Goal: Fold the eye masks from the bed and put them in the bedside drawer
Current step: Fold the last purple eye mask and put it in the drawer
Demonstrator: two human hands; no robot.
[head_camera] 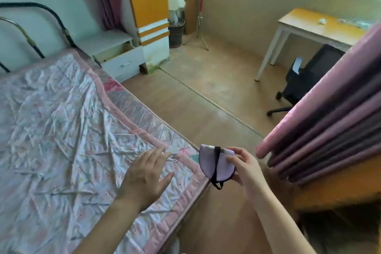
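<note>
A lilac eye mask (208, 164), folded in half with its black strap wrapped over it and hanging below, is pinched in my right hand (246, 168) just past the bed's near right edge. My left hand (147, 175) hovers flat over the floral bedspread (61, 130), fingers spread, holding nothing. The white bedside cabinet (107, 42) stands at the head of the bed, its upper drawer (118, 51) pulled open. No other mask shows on the bed.
A yellow and white wardrobe (151, 16) stands right of the cabinet. A desk (317, 24) and black office chair (309, 76) are at the far right. Pink curtains (329, 121) hang close to my right arm. Bare floor (206, 93) lies between bed and desk.
</note>
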